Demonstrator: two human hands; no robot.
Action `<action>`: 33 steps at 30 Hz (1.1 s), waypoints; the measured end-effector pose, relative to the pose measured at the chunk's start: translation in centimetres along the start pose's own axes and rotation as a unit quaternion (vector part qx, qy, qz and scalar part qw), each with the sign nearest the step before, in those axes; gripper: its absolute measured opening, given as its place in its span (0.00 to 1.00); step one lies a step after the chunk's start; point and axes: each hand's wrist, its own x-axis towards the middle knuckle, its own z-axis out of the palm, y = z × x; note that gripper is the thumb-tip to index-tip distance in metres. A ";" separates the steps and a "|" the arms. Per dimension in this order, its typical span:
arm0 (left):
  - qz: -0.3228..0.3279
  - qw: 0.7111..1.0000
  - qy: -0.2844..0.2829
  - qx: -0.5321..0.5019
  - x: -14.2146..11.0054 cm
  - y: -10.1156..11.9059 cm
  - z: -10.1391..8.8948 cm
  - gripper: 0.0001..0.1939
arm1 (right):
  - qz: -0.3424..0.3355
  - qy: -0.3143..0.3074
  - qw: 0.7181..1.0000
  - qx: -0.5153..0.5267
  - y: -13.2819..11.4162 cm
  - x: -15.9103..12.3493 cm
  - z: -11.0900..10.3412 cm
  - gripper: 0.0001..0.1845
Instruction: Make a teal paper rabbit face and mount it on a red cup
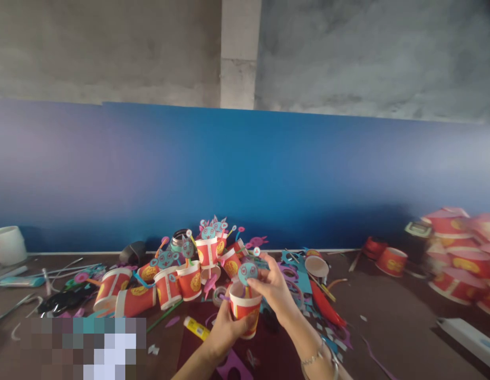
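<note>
Near the middle of the table, my left hand (pixel 224 328) is wrapped round a red and white paper cup (pixel 250 305) with a yellow print, held upright above the surface. My right hand (pixel 274 287) is closed in a pinch on a round blue paper face (pixel 248 271) with drawn eyes, just above the cup's rim. A purple strip runs from under the face into the cup. A small tag with a pink mark shows beside my right fingertips. The cup's far side and part of the pinch are hidden.
Several decorated paper cups (pixel 167 287) cluster behind and left. A glue stick (pixel 196 328) lies left of my hands. Paper scraps, a red pouch (pixel 327 305) and tape (pixel 220 296) surround them. Stacked red cups (pixel 462 258) stand right, near a white box (pixel 472 338). A blue panel (pixel 245 179) stands behind.
</note>
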 end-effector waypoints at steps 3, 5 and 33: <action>0.008 1.000 0.008 -0.020 0.1 -0.1 -0.1 0.38 | -0.014 -0.001 1.000 -0.027 0.4 -0.1 0.2 0.38; 0.008 1.000 0.012 -0.027 0.3 -0.3 -0.2 0.39 | -0.018 0.012 1.000 -0.022 0.6 -0.1 0.4 0.38; 0.055 0.976 0.144 -0.153 0.5 1.8 0.0 0.25 | 0.015 0.012 0.997 -0.076 0.5 0.3 -0.3 0.29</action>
